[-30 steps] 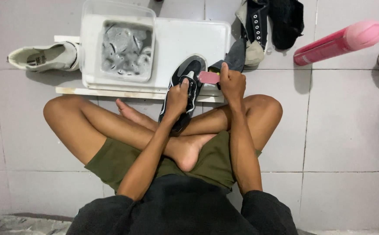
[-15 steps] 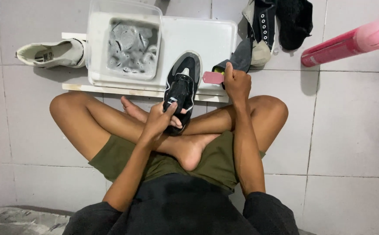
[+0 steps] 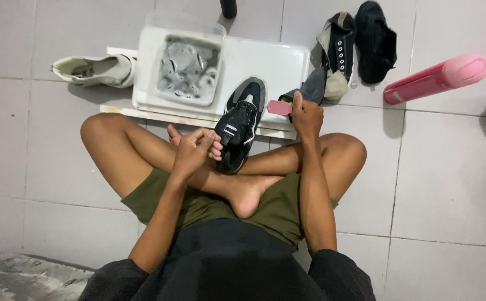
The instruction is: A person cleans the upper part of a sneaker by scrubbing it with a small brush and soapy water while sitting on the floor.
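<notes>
Between the knees and the white tray (image 3: pixel 287 61), room is tight: tray edge just ahead, soapy tub (image 3: pixel 186 69) on its left part, bare tile well clear to the right. Left hand (image 3: pixel 193 150): fingers curled, touching the black sneaker (image 3: pixel 240 125) on its side. Right hand (image 3: pixel 305 114): closed on a pink brush (image 3: pixel 279 107), just beside the sneaker's toe.
</notes>
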